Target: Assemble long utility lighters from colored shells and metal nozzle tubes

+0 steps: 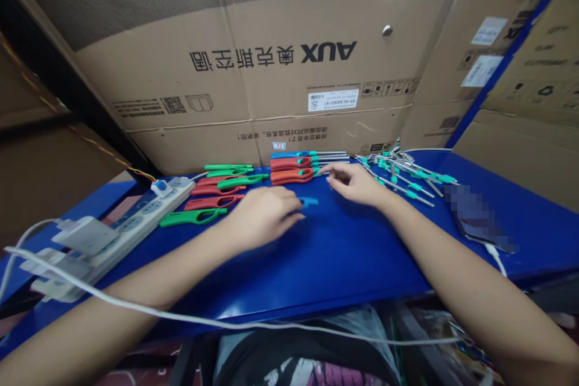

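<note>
Over the middle of the blue table, my left hand (pixel 266 217) is closed around a blue lighter handle (pixel 309 201), whose end sticks out past the fingers. My right hand (pixel 350 182) has its fingers curled beside the metal rods of the assembled lighters (pixel 294 176), which lie stacked with red, orange and blue handles. Whether its fingertips pinch a rod cannot be made out. Left of the stack lie several loose green and red handles (pixel 215 202). To the right is a pile of metal rods with teal fittings (pixel 407 175).
A white power strip (pixel 145 217) with plugged-in chargers (pixel 88 235) stands at the left. A white cable (pixel 199 318) crosses in front of the table edge. A dark phone (pixel 479 220) on a cable lies at the right. Cardboard (pixel 271 24) walls the back.
</note>
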`<action>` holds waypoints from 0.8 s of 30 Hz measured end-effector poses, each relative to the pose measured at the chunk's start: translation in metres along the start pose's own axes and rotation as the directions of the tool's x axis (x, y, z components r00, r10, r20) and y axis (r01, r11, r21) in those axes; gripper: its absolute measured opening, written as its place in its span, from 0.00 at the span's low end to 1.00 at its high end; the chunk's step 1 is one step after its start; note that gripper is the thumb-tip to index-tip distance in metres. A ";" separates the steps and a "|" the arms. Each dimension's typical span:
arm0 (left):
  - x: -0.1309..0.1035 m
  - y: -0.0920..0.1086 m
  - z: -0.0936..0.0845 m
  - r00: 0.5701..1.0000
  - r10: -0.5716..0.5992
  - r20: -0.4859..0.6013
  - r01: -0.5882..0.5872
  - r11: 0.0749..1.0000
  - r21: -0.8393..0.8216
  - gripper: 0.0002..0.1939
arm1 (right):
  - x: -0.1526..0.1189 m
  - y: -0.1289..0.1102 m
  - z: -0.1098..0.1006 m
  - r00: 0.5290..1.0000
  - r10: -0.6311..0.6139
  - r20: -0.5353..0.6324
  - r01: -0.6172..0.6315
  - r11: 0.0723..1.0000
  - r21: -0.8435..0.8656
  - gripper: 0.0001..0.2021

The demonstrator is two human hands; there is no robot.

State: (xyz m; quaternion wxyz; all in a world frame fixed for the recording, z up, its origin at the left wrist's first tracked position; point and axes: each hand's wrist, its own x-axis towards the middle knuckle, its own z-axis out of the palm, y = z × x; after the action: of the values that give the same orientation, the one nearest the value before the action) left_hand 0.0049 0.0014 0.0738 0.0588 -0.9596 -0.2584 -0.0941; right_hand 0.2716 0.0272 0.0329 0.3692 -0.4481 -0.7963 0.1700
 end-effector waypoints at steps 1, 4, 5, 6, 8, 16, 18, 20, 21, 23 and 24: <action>0.003 0.013 0.008 0.998 0.067 0.006 -0.067 0.998 -0.006 0.12 | -0.001 0.001 0.000 1.000 -0.012 -0.006 0.012 0.998 -0.061 0.16; 0.011 0.039 0.032 0.984 0.178 -0.015 -0.178 0.980 -0.086 0.11 | -0.002 0.006 -0.002 0.999 -0.026 0.021 0.029 0.981 -0.191 0.15; 0.013 0.044 0.039 0.983 0.182 -0.032 -0.185 0.972 -0.148 0.10 | -0.002 0.008 -0.003 0.999 -0.023 0.031 0.029 0.979 -0.200 0.15; 0.015 0.046 0.046 0.987 0.156 -0.049 -0.163 0.962 -0.218 0.10 | -0.002 0.009 -0.004 0.999 -0.017 0.034 0.024 0.979 -0.201 0.15; 0.018 0.047 0.055 0.993 0.074 -0.088 -0.100 0.932 -0.348 0.09 | -0.002 0.010 -0.006 1.000 -0.013 0.020 0.017 0.980 -0.199 0.15; -0.002 0.023 0.051 0.989 -0.130 -0.066 0.088 0.891 -0.445 0.26 | -0.002 -0.002 -0.011 0.993 -0.096 0.062 0.100 0.993 -0.067 0.09; -0.011 0.014 0.049 0.981 -0.193 -0.016 0.168 0.890 -0.423 0.25 | -0.003 -0.006 -0.011 0.987 -0.122 0.105 0.124 0.992 -0.017 0.10; -0.016 0.007 0.051 0.975 -0.220 0.021 0.208 0.878 -0.431 0.23 | -0.003 -0.009 -0.010 0.977 -0.125 0.172 0.124 0.992 0.015 0.09; -0.018 0.005 0.052 0.974 -0.228 0.021 0.214 0.873 -0.439 0.22 | -0.003 -0.011 -0.010 0.969 -0.122 0.214 0.120 0.992 0.024 0.09; -0.018 0.002 0.057 0.972 -0.233 0.001 0.210 0.872 -0.443 0.19 | -0.004 -0.013 -0.007 0.949 -0.124 0.290 0.120 0.992 0.032 0.06; -0.018 0.001 0.059 0.971 -0.237 -0.013 0.208 0.877 -0.434 0.18 | -0.004 -0.014 -0.006 0.940 -0.129 0.316 0.124 0.992 0.036 0.05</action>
State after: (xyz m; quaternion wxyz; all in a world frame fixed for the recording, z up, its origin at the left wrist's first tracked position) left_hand -0.0004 0.0012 0.0126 -0.1565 -0.9093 -0.3378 -0.1862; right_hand 0.2690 0.0157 0.0432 0.2497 -0.3602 -0.8710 0.2220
